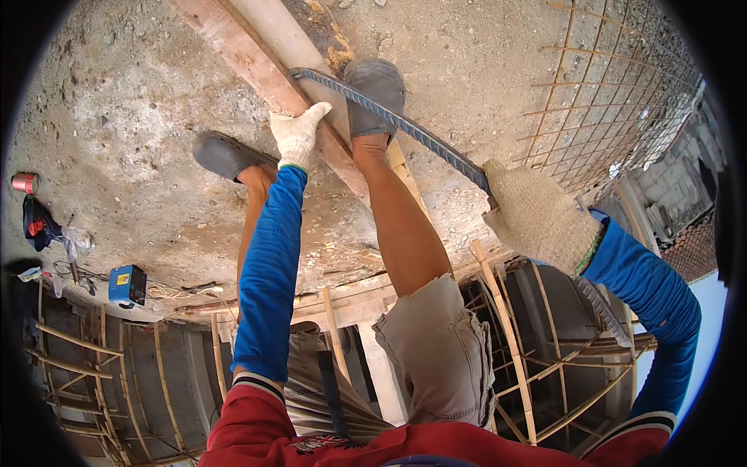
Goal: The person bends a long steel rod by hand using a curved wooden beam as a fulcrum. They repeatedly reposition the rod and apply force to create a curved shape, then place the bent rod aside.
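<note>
A cream knit glove covers my left hand [295, 137], which is closed on the near edge of a long reddish wooden plank [268, 74]; the thumb points out along its face. My right hand [542, 212], gloved too, is wrapped round a ribbed steel bar [420, 134]. The bar slants across my right foot's grey clog [376, 78], and its bent far tip rests at the plank's edge. Its other end comes out below my right wrist. A second, paler board [282, 31] lies alongside the plank, under my right foot. My left clog [226, 153] stands on the dusty concrete.
Wire mesh of thin rusty rods [599, 86] spreads at the far right. At the left are a blue box-shaped machine [127, 286] with cables, a red can [26, 183] and plastic bags [75, 240]. Behind the slab's edge, bamboo scaffolding [506, 335] drops to a lower level.
</note>
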The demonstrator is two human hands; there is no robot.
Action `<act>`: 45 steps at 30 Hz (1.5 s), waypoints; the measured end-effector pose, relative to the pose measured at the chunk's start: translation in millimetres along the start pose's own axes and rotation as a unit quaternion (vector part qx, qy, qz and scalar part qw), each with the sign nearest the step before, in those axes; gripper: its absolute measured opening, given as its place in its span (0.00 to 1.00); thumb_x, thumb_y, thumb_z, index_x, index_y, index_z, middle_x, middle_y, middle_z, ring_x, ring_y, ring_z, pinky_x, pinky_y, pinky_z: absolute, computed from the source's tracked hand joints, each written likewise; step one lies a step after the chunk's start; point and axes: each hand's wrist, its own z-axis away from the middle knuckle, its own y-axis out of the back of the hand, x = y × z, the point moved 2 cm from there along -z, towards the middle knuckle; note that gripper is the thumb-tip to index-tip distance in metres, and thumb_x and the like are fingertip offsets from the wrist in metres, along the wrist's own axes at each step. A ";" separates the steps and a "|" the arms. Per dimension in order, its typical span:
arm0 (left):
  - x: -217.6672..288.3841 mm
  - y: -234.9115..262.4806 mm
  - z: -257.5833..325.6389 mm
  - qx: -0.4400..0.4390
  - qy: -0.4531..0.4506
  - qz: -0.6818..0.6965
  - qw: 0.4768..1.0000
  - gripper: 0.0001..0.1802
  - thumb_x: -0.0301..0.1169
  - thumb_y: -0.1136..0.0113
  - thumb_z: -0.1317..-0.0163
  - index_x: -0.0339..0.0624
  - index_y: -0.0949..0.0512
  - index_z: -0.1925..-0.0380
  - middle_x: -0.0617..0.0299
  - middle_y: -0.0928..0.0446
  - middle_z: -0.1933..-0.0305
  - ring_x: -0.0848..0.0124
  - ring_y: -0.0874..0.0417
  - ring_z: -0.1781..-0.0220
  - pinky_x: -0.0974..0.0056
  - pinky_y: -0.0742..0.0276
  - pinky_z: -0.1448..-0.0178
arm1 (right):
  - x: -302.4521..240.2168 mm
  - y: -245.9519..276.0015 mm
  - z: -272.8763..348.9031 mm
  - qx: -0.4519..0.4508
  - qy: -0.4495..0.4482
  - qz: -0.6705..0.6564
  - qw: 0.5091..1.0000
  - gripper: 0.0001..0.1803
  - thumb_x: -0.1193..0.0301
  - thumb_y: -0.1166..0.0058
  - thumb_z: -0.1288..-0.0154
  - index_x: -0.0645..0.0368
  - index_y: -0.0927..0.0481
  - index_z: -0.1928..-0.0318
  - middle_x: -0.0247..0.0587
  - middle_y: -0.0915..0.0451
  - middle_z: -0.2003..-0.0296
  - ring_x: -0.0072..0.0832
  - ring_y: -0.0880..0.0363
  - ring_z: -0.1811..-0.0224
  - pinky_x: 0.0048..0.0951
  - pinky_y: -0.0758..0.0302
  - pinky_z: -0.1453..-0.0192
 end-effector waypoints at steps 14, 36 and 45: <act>-8.7 8.0 2.6 0.029 0.010 -0.060 0.998 0.47 0.32 0.08 0.60 0.27 0.26 0.41 0.53 0.17 0.46 0.65 0.17 0.49 0.60 0.18 0.42 | 90.8 -28.3 -85.8 0.038 -0.073 0.142 0.986 0.15 0.72 0.40 0.32 0.61 0.21 0.46 0.57 0.14 0.61 0.53 0.11 0.53 0.52 0.15 0.48; 199.9 13.7 -86.8 0.222 -0.102 -0.297 0.923 0.70 0.63 0.13 0.64 0.12 0.34 0.37 0.29 0.25 0.37 0.47 0.21 0.32 0.52 0.25 0.29 | 111.9 89.9 -109.4 0.216 -0.007 0.346 0.913 0.17 0.75 0.42 0.29 0.56 0.21 0.41 0.50 0.10 0.61 0.46 0.08 0.55 0.48 0.11 0.54; 194.6 3.5 -98.4 0.297 -0.121 -0.283 0.904 0.68 0.57 0.13 0.62 0.13 0.36 0.35 0.29 0.25 0.34 0.47 0.21 0.32 0.52 0.27 0.26 | 160.6 29.4 -161.1 0.193 0.015 0.257 0.947 0.14 0.75 0.45 0.29 0.52 0.20 0.45 0.51 0.11 0.61 0.49 0.09 0.54 0.51 0.12 0.54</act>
